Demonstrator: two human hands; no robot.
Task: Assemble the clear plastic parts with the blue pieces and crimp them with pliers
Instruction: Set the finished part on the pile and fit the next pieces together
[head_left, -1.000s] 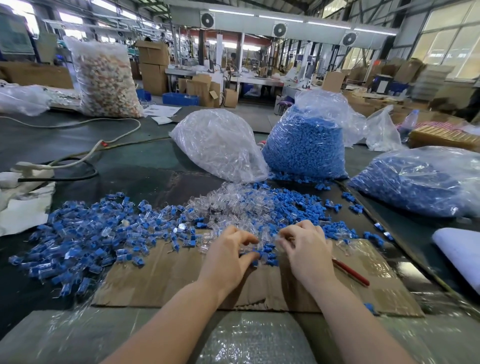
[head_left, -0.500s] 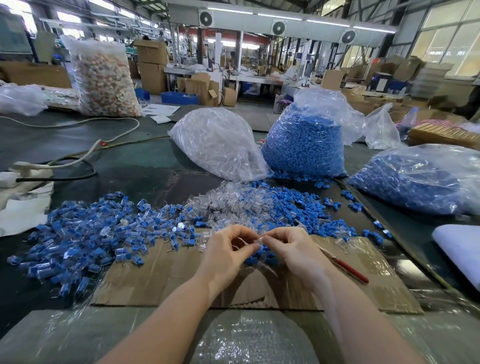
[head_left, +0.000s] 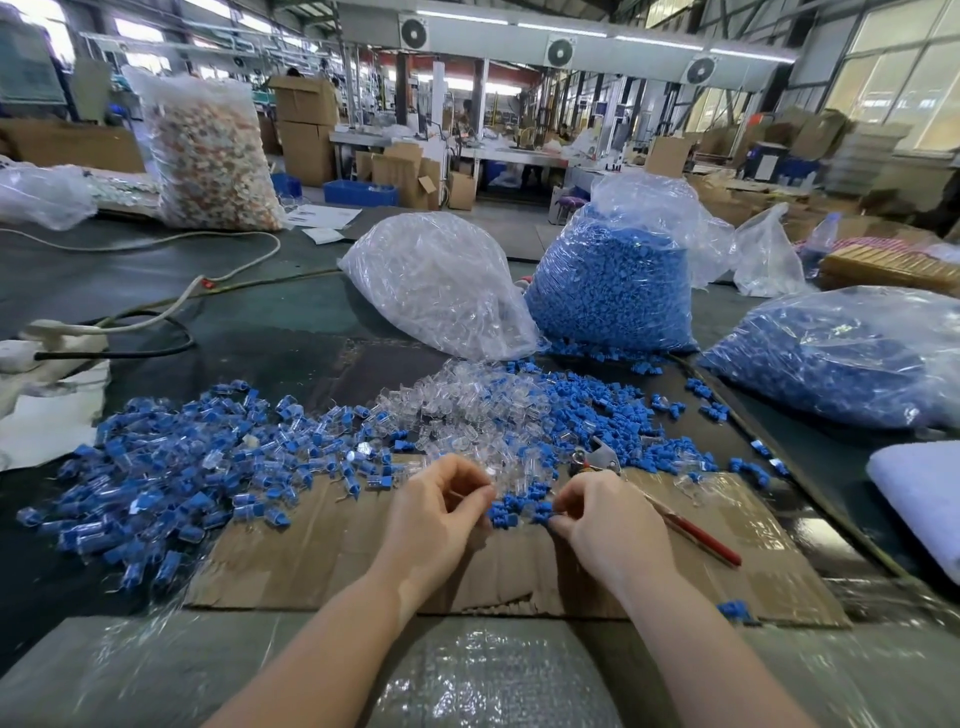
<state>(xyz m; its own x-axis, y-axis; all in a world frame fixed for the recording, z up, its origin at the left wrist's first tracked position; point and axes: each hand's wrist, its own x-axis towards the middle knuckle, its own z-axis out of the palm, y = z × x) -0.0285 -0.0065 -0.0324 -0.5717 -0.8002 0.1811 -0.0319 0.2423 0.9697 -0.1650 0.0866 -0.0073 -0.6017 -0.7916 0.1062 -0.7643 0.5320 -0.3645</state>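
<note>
— Which step are you on?

— Picking and mating, I judge. The loose clear plastic parts (head_left: 457, 415) lie heaped just past my knuckles at twelve o'clock, and the loose blue pieces (head_left: 597, 410) run from one o'clock down to a small cluster between my hands. Nothing is at the crimping stage yet.

— What are your hands doing?

— My left hand (head_left: 441, 512) has its fingers curled in, thumb meeting the fingertips as if pinching something small. It may be a clear part, but it is too small and see-through for me to tell. My right hand (head_left: 605, 519) is curled the same way, its fingertips down among the blue pieces at its nine o'clock; whether it has one gripped I cannot tell. The hands are near each other, not touching.

— And next?

— Bring the two together and press blue into clear, squarely. Then the pliers (head_left: 649, 496): they lie on the cardboard sheet (head_left: 322, 561), head at my right hand's twelve o'clock, red handle running out to four o'clock.

— The finished ones?

— The mixed blue-and-clear pile (head_left: 171, 483) at nine o'clock looks assembled. The bag of clear parts (head_left: 436, 286) and bag of blue pieces (head_left: 608, 291) stand at twelve and one.
</note>
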